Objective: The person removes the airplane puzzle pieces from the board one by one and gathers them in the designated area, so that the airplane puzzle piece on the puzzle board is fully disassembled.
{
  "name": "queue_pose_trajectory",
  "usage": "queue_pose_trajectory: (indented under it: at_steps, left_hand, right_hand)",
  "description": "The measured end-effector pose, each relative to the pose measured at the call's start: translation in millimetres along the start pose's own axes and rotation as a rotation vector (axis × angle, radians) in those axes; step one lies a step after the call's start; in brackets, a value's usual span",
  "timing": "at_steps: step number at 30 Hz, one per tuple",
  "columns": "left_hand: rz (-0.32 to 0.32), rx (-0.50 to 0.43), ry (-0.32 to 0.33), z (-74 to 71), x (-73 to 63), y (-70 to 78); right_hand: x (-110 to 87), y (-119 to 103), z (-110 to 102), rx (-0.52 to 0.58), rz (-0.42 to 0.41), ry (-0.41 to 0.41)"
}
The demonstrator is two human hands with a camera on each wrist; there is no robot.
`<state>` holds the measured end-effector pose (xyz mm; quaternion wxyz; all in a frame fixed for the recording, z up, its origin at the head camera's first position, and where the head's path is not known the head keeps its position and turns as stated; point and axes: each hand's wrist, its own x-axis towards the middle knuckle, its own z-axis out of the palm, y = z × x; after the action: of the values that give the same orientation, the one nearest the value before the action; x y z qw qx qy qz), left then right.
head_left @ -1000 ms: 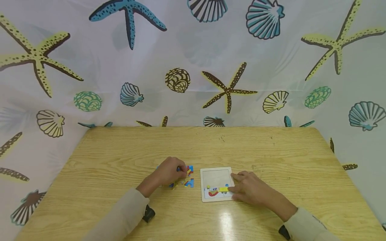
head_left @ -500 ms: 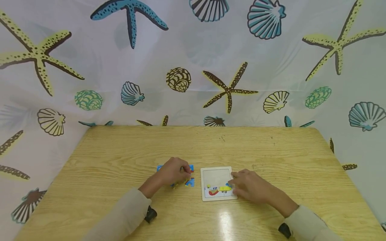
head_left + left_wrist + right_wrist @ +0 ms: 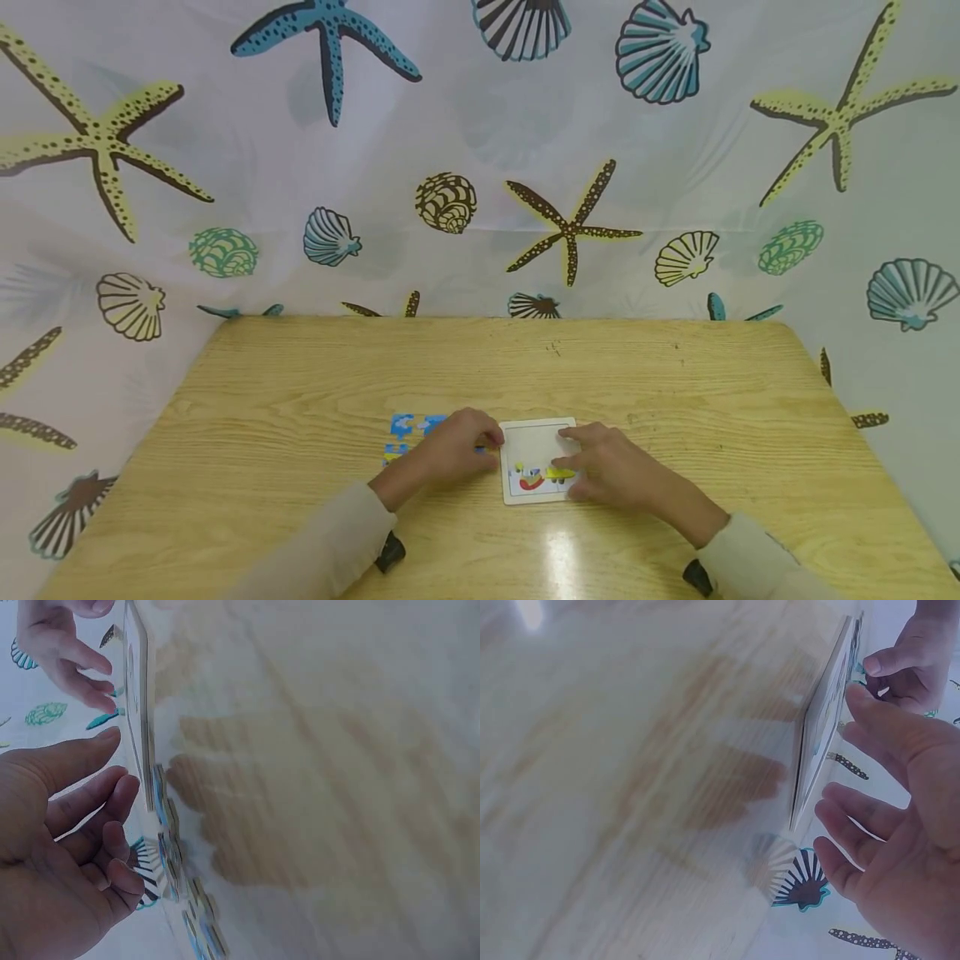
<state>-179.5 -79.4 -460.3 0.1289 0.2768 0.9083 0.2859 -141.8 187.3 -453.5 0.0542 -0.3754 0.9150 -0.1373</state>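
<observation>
A square puzzle tray (image 3: 525,502) lies on the table with a pale rim. Along its bottom are fitted pieces with a red boat picture (image 3: 531,483) and a yellow shape (image 3: 558,473). My left hand (image 3: 459,446) hovers at the tray's left edge, thumb and fingers apart; the left wrist view shows nothing between them. Under and beside it lie loose blue jigsaw pieces (image 3: 402,426), partly hidden by the hand. My right hand (image 3: 618,468) reaches over the tray's right side with fingers spread, and in the right wrist view it holds nothing.
The wooden table (image 3: 675,375) extends around the tray and pieces. A white cloth (image 3: 480,125) printed with starfish and shells hangs behind and at both sides. Dark straps (image 3: 390,552) show at the wrists.
My left hand has moved right, from over the loose pieces to the tray's left edge, uncovering blue pieces behind it. My right hand has shifted slightly left over the tray.
</observation>
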Motion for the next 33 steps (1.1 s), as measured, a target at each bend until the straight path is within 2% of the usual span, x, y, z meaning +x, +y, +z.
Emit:
queue_pose_trajectory:
  at_steps: [3,11,21,29,33]
  left_hand:
    - [-0.003,0.017,-0.010,5.1,1.2,4.3]
    - [0.009,0.004,-0.028,13.0,-0.2,15.5]
    - [-0.009,0.031,-0.048,18.8,0.4,23.2]
    - [-0.008,0.111,-0.057,21.4,0.1,28.8]
    - [-0.027,0.110,-0.059,22.4,1.3,30.6]
  right_hand:
    - [-0.4,-0.2,0.6,0.020,0.015,-0.018]
    - [-0.6,-0.1,2.5,-0.066,-0.010,-0.050]
    - [-3.6,1.7,5.0,-0.146,-0.051,-0.022]
    - [-4.3,1.6,6.2,-0.127,-0.051,-0.012]
    - [-4.7,1.8,6.9,-0.140,-0.064,0.005]
